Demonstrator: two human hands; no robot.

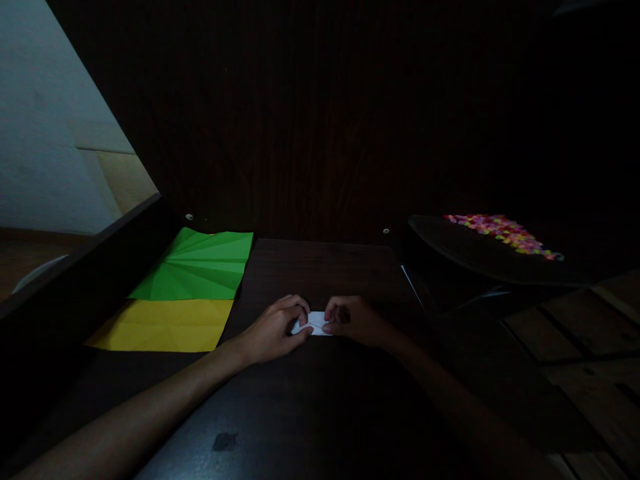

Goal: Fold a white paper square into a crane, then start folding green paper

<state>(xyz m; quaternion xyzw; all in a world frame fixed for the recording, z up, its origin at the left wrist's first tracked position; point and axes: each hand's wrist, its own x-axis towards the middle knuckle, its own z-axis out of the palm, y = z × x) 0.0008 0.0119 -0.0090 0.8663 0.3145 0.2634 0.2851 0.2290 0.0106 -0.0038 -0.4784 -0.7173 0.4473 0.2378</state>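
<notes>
A small white folded paper (315,323) lies on the dark wooden table (310,400) in the middle of the view. My left hand (273,330) pinches its left end with fingertips curled over it. My right hand (353,320) pinches its right end the same way. Most of the paper is hidden between the two hands.
A creased green sheet (200,265) and a yellow sheet (163,325) lie side by side at the left. A dark tray (450,250) at the right holds several small colourful pieces (503,231). A raised dark edge runs along the table's left side.
</notes>
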